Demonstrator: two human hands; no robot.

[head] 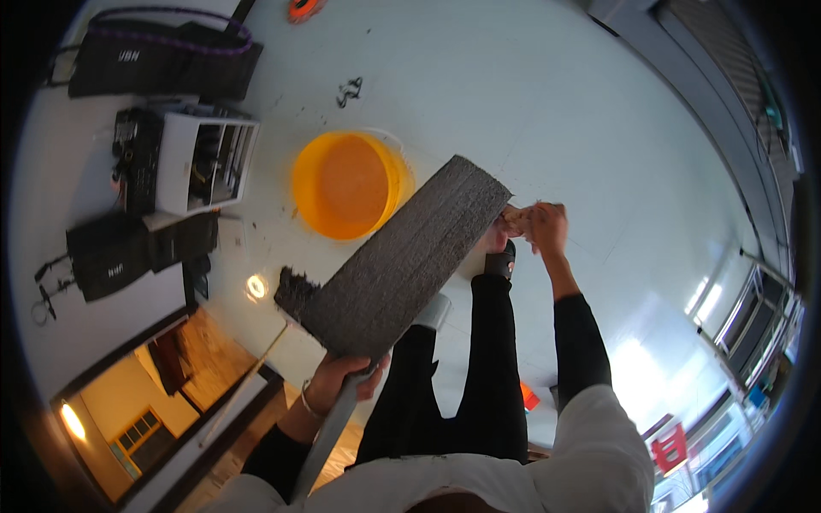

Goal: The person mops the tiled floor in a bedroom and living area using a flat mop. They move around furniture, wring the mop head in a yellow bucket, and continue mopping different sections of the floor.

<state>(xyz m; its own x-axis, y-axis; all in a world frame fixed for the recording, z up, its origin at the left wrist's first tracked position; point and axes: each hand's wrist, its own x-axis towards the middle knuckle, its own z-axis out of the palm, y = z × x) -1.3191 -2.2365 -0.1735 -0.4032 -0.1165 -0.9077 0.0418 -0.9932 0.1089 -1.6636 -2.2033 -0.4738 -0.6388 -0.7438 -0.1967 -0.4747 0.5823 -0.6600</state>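
Observation:
My left hand is closed around the lower edge of a long grey piece with a fibrous, carpet-like face. A flat grey strip runs from that hand down past my left side. Dark shaggy material hangs at the piece's lower left corner. By its upper right end, my right hand grips crumpled, pale pinkish material; whether this is joined to the grey piece cannot be told. A yellow bucket holding cloudy orange-brown liquid stands on the floor, partly behind the grey piece.
My legs and a dark shoe show below. Black cases, a purple hoop and a white cabinet line the left. Small dark scraps lie on the pale floor. A thin pole leans lower left; a red stool stands lower right.

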